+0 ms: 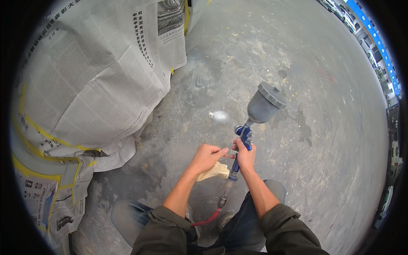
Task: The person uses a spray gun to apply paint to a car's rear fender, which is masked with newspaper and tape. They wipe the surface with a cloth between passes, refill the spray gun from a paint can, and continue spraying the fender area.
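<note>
Over grey floor (323,178), the right hand (245,158) clasps a spray gun (245,132), left hand (207,157) curled beside it, holding cloth (214,171).

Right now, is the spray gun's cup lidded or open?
Lidded: a grey lid covers the top of the cup. Fill level: cannot tell, the cup looks opaque.

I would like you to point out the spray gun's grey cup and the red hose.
Grey cup (262,107), head view: on its side wall.
Red hose (207,221), head view: middle of its visible length.
</note>
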